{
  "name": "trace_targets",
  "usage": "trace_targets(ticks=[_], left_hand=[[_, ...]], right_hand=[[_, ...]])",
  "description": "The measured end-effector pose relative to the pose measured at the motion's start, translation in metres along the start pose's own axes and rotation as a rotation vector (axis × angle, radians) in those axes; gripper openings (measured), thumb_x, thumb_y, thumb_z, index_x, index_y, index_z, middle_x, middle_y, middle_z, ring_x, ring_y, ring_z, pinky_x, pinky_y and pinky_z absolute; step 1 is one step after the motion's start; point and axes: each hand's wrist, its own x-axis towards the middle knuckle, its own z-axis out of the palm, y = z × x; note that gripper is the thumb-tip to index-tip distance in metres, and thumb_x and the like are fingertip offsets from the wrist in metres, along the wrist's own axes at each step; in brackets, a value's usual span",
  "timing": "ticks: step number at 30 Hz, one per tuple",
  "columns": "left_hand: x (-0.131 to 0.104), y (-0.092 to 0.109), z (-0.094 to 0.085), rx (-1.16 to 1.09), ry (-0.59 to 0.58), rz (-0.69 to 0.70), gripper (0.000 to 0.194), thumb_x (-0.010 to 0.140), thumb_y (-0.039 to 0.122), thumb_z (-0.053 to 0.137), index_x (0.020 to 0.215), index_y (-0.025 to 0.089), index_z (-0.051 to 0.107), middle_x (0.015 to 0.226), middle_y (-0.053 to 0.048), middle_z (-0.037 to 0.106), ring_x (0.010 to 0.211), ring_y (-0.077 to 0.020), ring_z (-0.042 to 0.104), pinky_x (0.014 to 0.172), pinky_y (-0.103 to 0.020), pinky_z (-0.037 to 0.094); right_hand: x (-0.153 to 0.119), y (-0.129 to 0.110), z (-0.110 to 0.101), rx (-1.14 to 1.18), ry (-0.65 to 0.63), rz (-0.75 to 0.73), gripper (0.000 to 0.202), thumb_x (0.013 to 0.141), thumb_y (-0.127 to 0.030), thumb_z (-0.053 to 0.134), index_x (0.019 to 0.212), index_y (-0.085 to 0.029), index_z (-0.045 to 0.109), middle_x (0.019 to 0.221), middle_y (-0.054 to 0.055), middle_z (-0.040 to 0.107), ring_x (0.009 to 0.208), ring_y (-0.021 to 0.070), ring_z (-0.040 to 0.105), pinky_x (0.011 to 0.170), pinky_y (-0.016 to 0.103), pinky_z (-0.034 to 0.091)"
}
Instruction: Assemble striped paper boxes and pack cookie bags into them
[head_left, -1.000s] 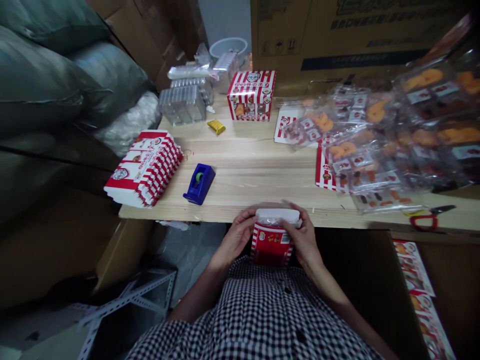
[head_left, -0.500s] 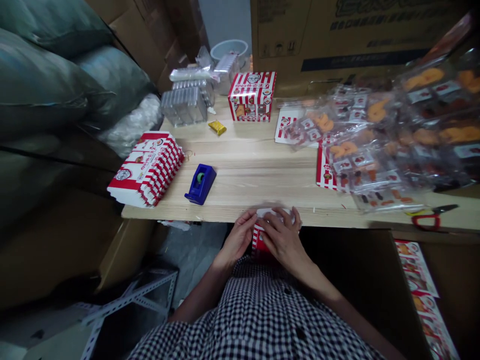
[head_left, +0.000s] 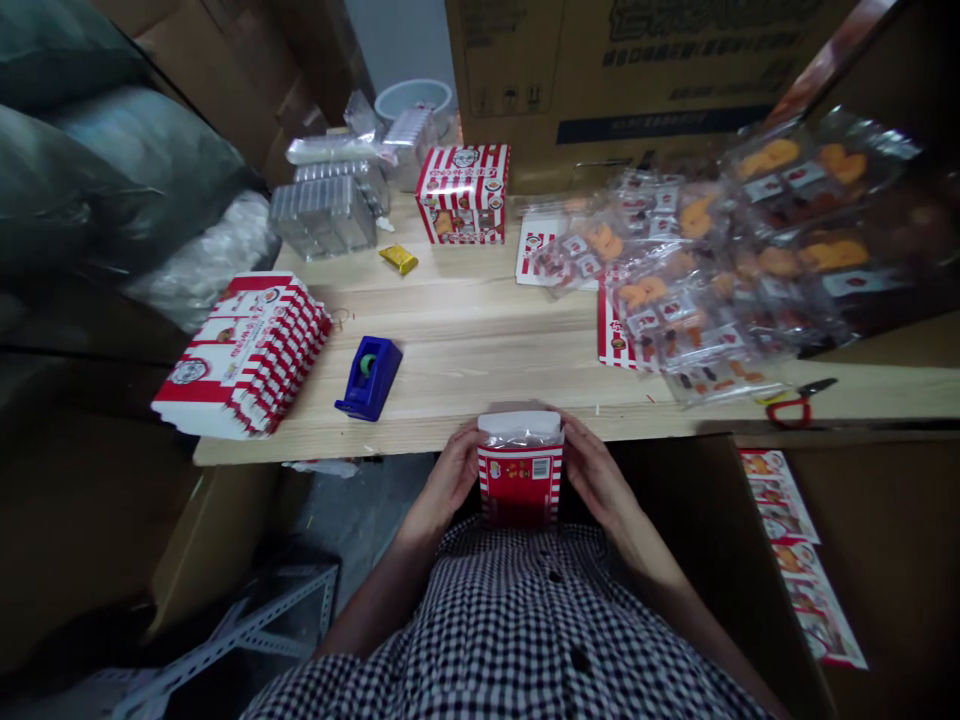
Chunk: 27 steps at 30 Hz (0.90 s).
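A red-and-white striped box (head_left: pixel 520 485) stands upright at the table's front edge, close to my body. Its white top flap is raised and clear plastic shows in the opening. My left hand (head_left: pixel 454 468) grips its left side and my right hand (head_left: pixel 592 470) grips its right side. Beyond it on the left lies a blue tape dispenser (head_left: pixel 370 377). A stack of flat striped boxes (head_left: pixel 244 350) sits at the table's left end.
On the wooden table (head_left: pixel 465 320) are a closed striped box (head_left: pixel 463 195), a yellow packet (head_left: pixel 398 259), clear plastic trays (head_left: pixel 322 215), a pile of clear bags with orange pieces (head_left: pixel 682 290) and red-handled scissors (head_left: pixel 791 408). Large cartons (head_left: pixel 637 90) stand behind.
My right hand has moved off the top of the box to its right side. The box's red printed face and raised flap now show. The view has shifted to the right.
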Motion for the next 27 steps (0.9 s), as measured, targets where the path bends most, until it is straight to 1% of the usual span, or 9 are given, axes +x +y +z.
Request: trace_targets(ticks=[4, 7, 9, 12, 14, 17, 22, 25, 27], left_hand=[[0.001, -0.001, -0.002, -0.016, -0.002, -0.006, 0.017, 0.07, 0.018, 0.069, 0.086, 0.015, 0.071, 0.078, -0.002, 0.073, 0.065, -0.0144, 0.065, 0.068, -0.025, 0.051], [-0.001, 0.001, -0.001, -0.03, 0.008, -0.027, 0.013, 0.068, 0.015, 0.07, 0.08, 0.016, 0.071, 0.075, 0.0, 0.071, 0.064, -0.0123, 0.064, 0.069, -0.024, 0.05], [-0.003, 0.003, 0.0, -0.034, 0.029, -0.051, 0.013, 0.065, 0.012, 0.071, 0.078, 0.016, 0.071, 0.072, 0.001, 0.071, 0.064, -0.0122, 0.064, 0.07, -0.024, 0.05], [0.001, 0.004, -0.001, 0.005, -0.01, -0.051, 0.017, 0.065, 0.011, 0.071, 0.081, 0.014, 0.075, 0.079, -0.004, 0.075, 0.073, -0.0169, 0.068, 0.078, -0.029, 0.051], [0.006, 0.003, -0.004, 0.056, -0.061, -0.003, 0.019, 0.068, 0.012, 0.069, 0.084, 0.012, 0.078, 0.092, -0.009, 0.077, 0.083, -0.0212, 0.071, 0.083, -0.032, 0.051], [0.015, -0.001, -0.013, 0.109, -0.092, 0.093, 0.02, 0.069, 0.012, 0.065, 0.082, 0.012, 0.08, 0.099, -0.011, 0.077, 0.092, -0.0235, 0.071, 0.086, -0.031, 0.051], [0.01, 0.001, -0.027, 0.144, -0.235, 0.118, 0.025, 0.076, 0.02, 0.061, 0.09, 0.013, 0.08, 0.109, -0.013, 0.075, 0.104, -0.0274, 0.068, 0.093, -0.035, 0.05], [-0.001, 0.005, -0.029, 0.317, -0.274, 0.182, 0.024, 0.08, 0.022, 0.067, 0.099, 0.017, 0.079, 0.128, -0.012, 0.068, 0.118, -0.0273, 0.062, 0.1, -0.035, 0.046], [-0.004, 0.003, -0.028, 0.427, -0.245, 0.237, 0.023, 0.078, 0.021, 0.074, 0.1, 0.02, 0.078, 0.13, -0.011, 0.066, 0.12, -0.026, 0.06, 0.1, -0.034, 0.046]], right_hand=[[0.01, 0.007, -0.001, 0.259, -0.128, 0.213, 0.027, 0.078, -0.033, 0.075, 0.104, -0.029, 0.071, 0.113, 0.002, 0.075, 0.109, 0.0257, 0.068, 0.095, 0.041, 0.053], [0.019, 0.008, -0.008, 0.276, -0.227, 0.318, 0.031, 0.07, -0.021, 0.078, 0.1, -0.027, 0.073, 0.108, 0.002, 0.076, 0.098, 0.025, 0.071, 0.088, 0.04, 0.056], [0.026, 0.009, -0.014, 0.249, -0.224, 0.336, 0.031, 0.066, -0.015, 0.077, 0.095, -0.026, 0.074, 0.101, 0.002, 0.077, 0.088, 0.0234, 0.072, 0.082, 0.038, 0.057], [0.033, 0.012, -0.018, 0.216, -0.171, 0.305, 0.029, 0.06, -0.009, 0.075, 0.084, -0.024, 0.076, 0.086, 0.0, 0.078, 0.076, 0.0201, 0.071, 0.077, 0.034, 0.057], [0.034, 0.013, -0.018, 0.186, -0.16, 0.258, 0.025, 0.061, -0.009, 0.074, 0.08, -0.023, 0.077, 0.085, 0.0, 0.078, 0.078, 0.0199, 0.071, 0.08, 0.033, 0.056], [0.03, 0.016, -0.017, 0.095, -0.222, 0.143, 0.019, 0.071, -0.016, 0.071, 0.086, -0.023, 0.08, 0.103, 0.004, 0.077, 0.096, 0.0214, 0.07, 0.09, 0.033, 0.053], [0.02, 0.016, -0.021, 0.007, -0.352, 0.012, 0.022, 0.084, -0.029, 0.06, 0.09, -0.025, 0.081, 0.12, 0.005, 0.071, 0.112, 0.0246, 0.064, 0.096, 0.037, 0.051], [0.015, 0.017, -0.021, -0.123, -0.373, -0.108, 0.02, 0.087, -0.035, 0.062, 0.095, -0.027, 0.08, 0.127, 0.004, 0.067, 0.119, 0.0266, 0.059, 0.104, 0.043, 0.046], [0.013, 0.02, -0.02, -0.241, -0.343, -0.175, 0.015, 0.085, -0.032, 0.069, 0.096, -0.029, 0.079, 0.124, 0.004, 0.068, 0.12, 0.0258, 0.059, 0.106, 0.043, 0.043]])
